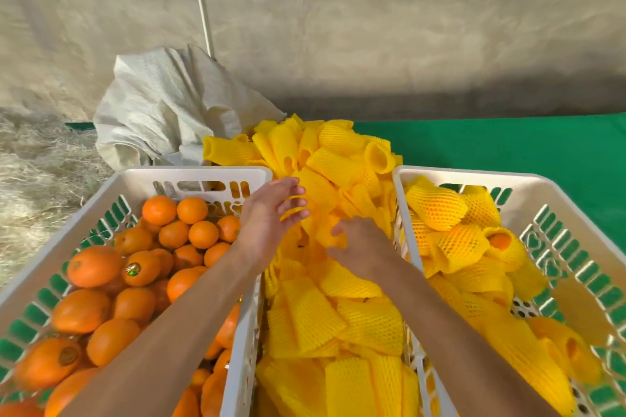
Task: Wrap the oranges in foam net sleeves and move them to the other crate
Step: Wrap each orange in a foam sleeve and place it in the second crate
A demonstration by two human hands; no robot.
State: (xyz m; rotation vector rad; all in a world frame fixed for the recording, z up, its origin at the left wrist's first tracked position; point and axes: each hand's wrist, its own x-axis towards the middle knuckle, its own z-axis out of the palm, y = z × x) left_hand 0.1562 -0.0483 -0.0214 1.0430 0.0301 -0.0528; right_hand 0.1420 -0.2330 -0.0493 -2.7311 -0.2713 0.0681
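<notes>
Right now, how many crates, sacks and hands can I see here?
White crates: 2, one with bare oranges on the left, one with sleeved oranges on the right
Grey woven sack: 1
Hands: 2, left hand and right hand, both at the yellow sleeve pile
Total: 5

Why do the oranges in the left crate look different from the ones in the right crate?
The oranges in the left crate are bare, shiny and orange; the oranges in the right crate wear yellow foam net sleeves, with only bits of peel showing. The left crate is piled fuller; the right crate shows more wall. Both crates are white plastic.
</notes>
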